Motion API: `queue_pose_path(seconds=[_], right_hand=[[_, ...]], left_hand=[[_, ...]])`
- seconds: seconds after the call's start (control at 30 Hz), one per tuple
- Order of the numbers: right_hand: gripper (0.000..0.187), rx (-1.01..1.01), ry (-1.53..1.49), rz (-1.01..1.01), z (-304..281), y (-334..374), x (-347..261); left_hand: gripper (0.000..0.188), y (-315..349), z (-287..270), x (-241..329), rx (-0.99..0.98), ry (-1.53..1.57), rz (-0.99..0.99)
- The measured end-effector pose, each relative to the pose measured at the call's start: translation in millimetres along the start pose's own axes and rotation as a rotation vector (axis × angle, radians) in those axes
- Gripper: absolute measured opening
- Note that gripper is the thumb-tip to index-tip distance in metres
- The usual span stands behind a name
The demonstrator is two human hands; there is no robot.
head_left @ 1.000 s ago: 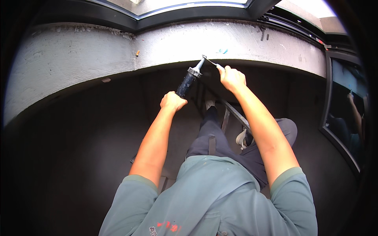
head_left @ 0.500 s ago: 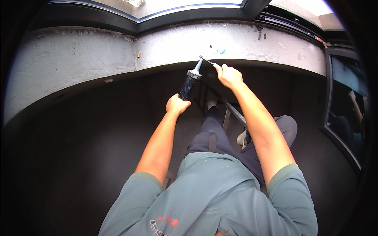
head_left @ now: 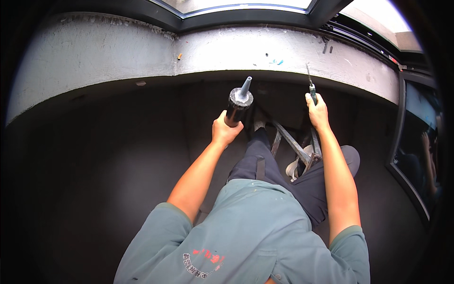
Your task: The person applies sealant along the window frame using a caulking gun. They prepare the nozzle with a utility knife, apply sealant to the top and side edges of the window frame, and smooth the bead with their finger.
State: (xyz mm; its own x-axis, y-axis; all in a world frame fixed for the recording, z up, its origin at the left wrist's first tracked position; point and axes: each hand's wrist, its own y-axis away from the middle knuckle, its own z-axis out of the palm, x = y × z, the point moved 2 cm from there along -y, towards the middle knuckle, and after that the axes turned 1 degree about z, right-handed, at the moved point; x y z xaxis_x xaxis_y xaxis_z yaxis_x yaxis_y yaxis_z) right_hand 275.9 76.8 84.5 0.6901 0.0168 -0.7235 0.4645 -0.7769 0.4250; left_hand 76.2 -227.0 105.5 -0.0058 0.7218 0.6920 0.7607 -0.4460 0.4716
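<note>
My left hand is closed around the black barrel of a caulking gun. Its pale grey tapered nozzle points up toward the ledge, and the tip touches nothing. To the right, my right hand grips a slim tool with a dark green handle and a thin metal blade; its exact kind is hard to make out. The blade points up in front of the ledge face, well apart from the nozzle. The lower end of the caulking gun is hidden by my left hand and arm.
A pale, rough ledge curves across the far side beneath a dark window frame. Blue smears mark it. Metal supports stand by my legs. A dark framed glass panel is at the right.
My right hand has drawn the thin tool away from the nozzle tip, to the right and lower. My left hand has shifted slightly right, and the nozzle has dropped lower in view.
</note>
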Motion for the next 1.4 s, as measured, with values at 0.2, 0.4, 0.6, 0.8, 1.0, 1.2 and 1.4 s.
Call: queue_pose_path(seconds=[0.2, 0.4, 0.6, 0.8, 1.0, 1.2, 1.4], right_hand=[[0.044, 0.121, -0.067, -0.203, -4.1, 27.6, -7.7], [0.038, 0.074, -0.159, -0.173, -13.1, 42.8, -4.4], [0.033, -0.132, -0.412, 0.035, -14.5, 47.0, 3.7], [0.013, -0.149, -0.576, 0.011, -24.1, 74.5, -48.6], [0.013, -0.133, -0.913, -0.078, -42.2, 134.7, -134.6], [0.033, -0.215, -1.117, -0.425, -73.9, 197.8, -190.8], [0.030, -0.096, -1.103, -0.561, -116.0, 242.0, -213.3]], left_hand=[[0.035, 0.4, 5.0, 13.4, 0.065, -0.009, 0.055], [0.033, -0.2, 6.8, 11.5, 0.083, -0.088, 0.068], [0.035, -1.1, 9.4, 7.5, 0.026, -0.171, 0.086], [0.040, 16.4, 2.1, 22.3, -0.054, -0.203, 0.210], [0.048, 44.3, -14.0, 71.1, -0.064, -0.093, 0.486], [0.045, 77.8, -13.3, 131.7, -0.095, 0.043, 0.701], [0.047, 106.1, -8.8, 180.6, -0.221, 0.150, 0.821]])
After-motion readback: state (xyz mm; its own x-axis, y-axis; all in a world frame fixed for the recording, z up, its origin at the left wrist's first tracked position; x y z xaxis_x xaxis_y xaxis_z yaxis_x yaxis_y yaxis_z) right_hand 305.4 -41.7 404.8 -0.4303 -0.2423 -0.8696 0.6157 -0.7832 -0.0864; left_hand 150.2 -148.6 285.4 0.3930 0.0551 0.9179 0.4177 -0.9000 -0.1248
